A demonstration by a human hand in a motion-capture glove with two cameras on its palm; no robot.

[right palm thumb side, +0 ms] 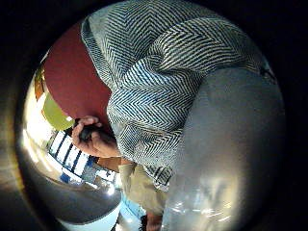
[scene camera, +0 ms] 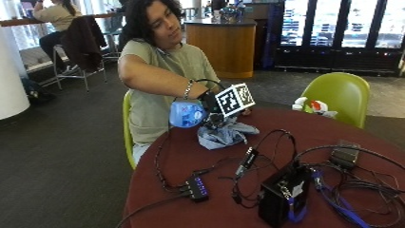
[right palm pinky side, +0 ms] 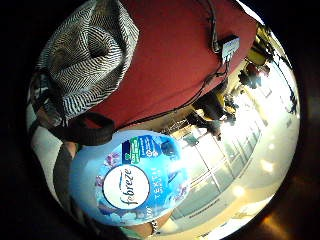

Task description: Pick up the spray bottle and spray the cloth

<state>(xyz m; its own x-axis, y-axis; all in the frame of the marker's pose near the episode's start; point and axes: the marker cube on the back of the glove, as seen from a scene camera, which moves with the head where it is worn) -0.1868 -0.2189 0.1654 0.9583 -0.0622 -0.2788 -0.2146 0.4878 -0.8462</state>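
Grip point(scene camera: 212, 107) curled round rounded blue plastic spray bottle point(scene camera: 185, 114), held above crumpled herringbone-weave cloth point(scene camera: 223, 134) on round maroon table point(scene camera: 190, 161).

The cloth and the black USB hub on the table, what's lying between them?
Only bare red table and a black cable separate the cloth from the USB hub, as the outside view shows.

"febreze" and "TEXTIL" on the blue spray bottle point(right palm pinky side: 131, 179) label.
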